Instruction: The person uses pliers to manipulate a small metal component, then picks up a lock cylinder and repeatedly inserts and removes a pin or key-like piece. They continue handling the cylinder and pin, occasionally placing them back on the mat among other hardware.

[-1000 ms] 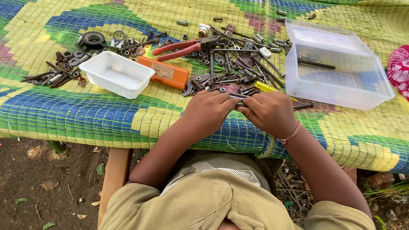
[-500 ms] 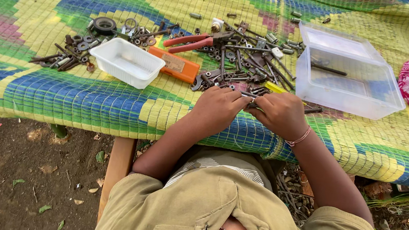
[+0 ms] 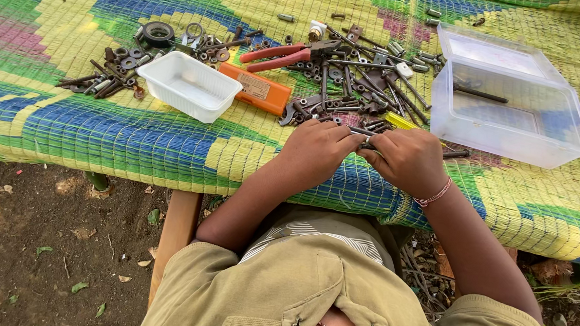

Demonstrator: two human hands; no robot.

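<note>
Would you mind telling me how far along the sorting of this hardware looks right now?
Early, it seems. The white tray looks empty, and the clear plastic box holds only a long bolt or two. The left hand and right hand pinch a small metal piece together. The large pile of bolts and nuts remains spread on the mat.

Outdoors, daylight. Woven mat [image 3: 89, 122], green, yellow and blue, fills upper frame; bare dirt ground [image 3: 39, 247] with scattered leaves lower left.

An orange flat box [image 3: 256, 89] with a pale rectangular label [image 3: 253, 85] lies just right of the white tray [image 3: 188, 86].
</note>
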